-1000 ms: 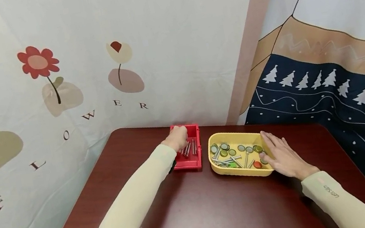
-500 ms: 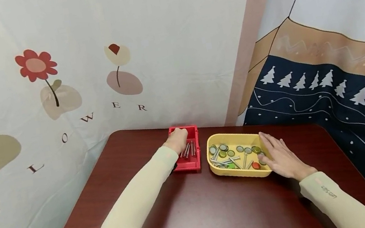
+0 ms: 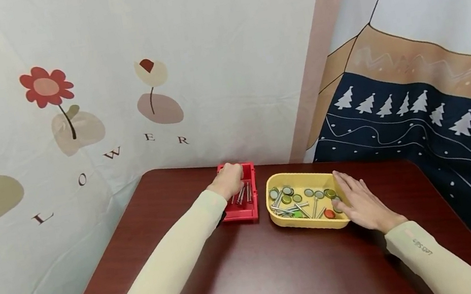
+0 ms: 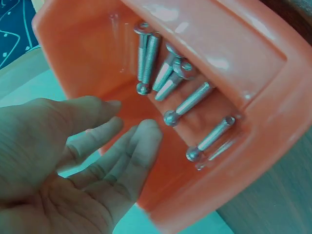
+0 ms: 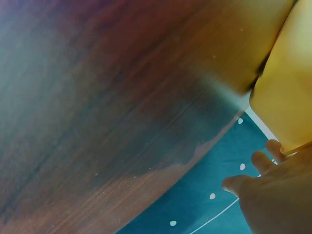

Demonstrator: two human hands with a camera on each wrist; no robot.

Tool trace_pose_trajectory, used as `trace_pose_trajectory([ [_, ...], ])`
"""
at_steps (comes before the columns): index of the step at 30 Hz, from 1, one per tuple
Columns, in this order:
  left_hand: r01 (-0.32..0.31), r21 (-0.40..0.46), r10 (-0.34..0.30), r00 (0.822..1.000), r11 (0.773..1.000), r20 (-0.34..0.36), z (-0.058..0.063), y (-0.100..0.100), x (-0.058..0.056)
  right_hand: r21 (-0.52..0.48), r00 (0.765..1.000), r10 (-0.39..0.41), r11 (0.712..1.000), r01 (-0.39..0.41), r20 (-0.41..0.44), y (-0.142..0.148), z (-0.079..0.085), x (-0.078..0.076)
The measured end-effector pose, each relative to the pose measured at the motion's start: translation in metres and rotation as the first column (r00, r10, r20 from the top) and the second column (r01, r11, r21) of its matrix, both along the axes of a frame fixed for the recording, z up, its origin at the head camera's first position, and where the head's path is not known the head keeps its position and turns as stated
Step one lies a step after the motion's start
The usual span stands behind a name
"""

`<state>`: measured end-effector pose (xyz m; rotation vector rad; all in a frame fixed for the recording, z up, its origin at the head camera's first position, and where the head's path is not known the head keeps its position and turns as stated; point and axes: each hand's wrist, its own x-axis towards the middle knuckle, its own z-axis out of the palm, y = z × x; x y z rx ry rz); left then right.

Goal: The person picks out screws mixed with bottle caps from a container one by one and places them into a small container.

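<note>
My left hand [image 3: 228, 181] reaches into a red bin [image 3: 242, 214] near the table's back edge. Several metal bolts [image 4: 191, 104] lie on its floor in the left wrist view. There, my fingers and thumb stand apart just short of the bolts, with nothing between them. To the right is a yellow box [image 3: 310, 224] holding several bolts [image 3: 302, 210], bottle caps [image 3: 287, 199] and a red cap [image 3: 329, 214]. My right hand [image 3: 367, 208] holds its right end, thumb over the rim and fingers along the outside. The right wrist view shows only some of the fingers.
The two containers stand side by side on a dark reddish-brown table [image 3: 256, 277]. A printed white cloth [image 3: 223, 66] hangs close behind, and a navy cloth with white trees [image 3: 399, 131] hangs to the right. A narrow gap separates bin and box.
The left hand stays in the red bin and shifts only slightly. The right hand keeps its place on the yellow box. The head view has turned a little.
</note>
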<state>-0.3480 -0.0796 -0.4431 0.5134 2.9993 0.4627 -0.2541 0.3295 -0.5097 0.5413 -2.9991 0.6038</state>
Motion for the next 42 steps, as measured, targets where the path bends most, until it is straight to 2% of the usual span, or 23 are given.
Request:
trace_pose_trajectory([
  [5, 0.042, 0.007, -0.041, 0.996, 0.999, -0.076, 0.006, 0.000, 0.006, -0.002, 1.000, 0.003, 1.000, -0.003, 0.007, 0.000, -0.001, 0.000],
  [10, 0.084, -0.071, -0.094, 0.984, 0.994, -0.153, 0.012, 0.003, 0.011, -0.013, 1.000, 0.002, 1.000, -0.002, -0.007, 0.001, -0.002, 0.000],
  [15, 0.137, -0.124, -0.162, 0.964, 0.983, -0.213, 0.014, 0.005, 0.016, -0.015, 1.000, 0.005, 1.000, -0.005, -0.008, 0.001, -0.005, 0.000],
  [20, 0.207, -0.158, -0.241, 0.940, 0.965, -0.242, 0.016, 0.011, 0.021, -0.023, 1.000, 0.003, 1.000, -0.003, -0.012, 0.001, -0.007, 0.000],
  [25, 0.267, -0.197, -0.311, 0.919, 0.943, -0.242, 0.020, 0.023, 0.026, -0.025, 1.000, 0.003, 1.000, -0.004, -0.015, 0.002, -0.005, -0.002],
  [32, 0.339, -0.233, -0.385, 0.903, 0.911, -0.190, 0.026, 0.047, 0.032, -0.016, 1.000, 0.004, 1.000, -0.004, -0.013, 0.002, -0.002, -0.003],
  [42, 0.446, -0.338, -0.508, 0.853, 0.828, -0.118, 0.023, 0.078, 0.035, 0.005, 1.000, -0.001, 1.000, 0.001, 0.016, 0.002, -0.002, -0.002],
])
